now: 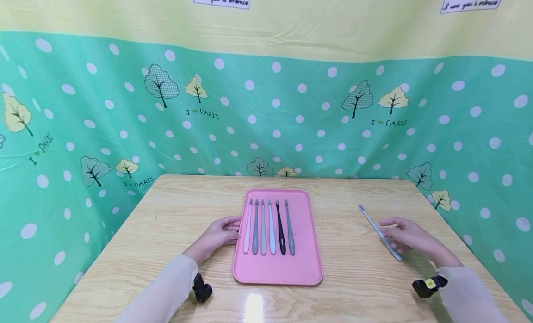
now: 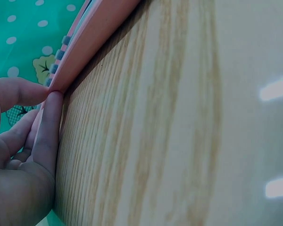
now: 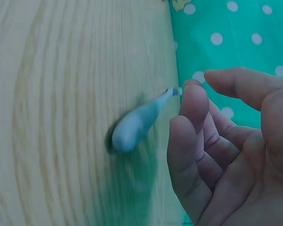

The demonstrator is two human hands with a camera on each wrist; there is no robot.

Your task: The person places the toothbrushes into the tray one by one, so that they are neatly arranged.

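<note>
A pink tray [image 1: 278, 270] lies on the table, holding several toothbrushes side by side with their heads toward the back. A black toothbrush [image 1: 280, 228] is among the white, grey and pale blue ones. My left hand [image 1: 217, 236] pinches the tray's left edge between thumb and finger, seen up close in the left wrist view. To the right of the tray, a single light blue toothbrush [image 1: 372, 222] rests slantwise on the wood. Over its handle hovers my right hand [image 1: 410, 236], fingers loosely bent; the right wrist view shows a gap between them and the brush [image 3: 137, 126].
The wooden table [image 1: 187, 198] reaches back to a green dotted curtain [image 1: 233, 142] that hangs behind it and along both sides. Each wrist wears a black camera, the left one [image 1: 202, 288] close to the table surface.
</note>
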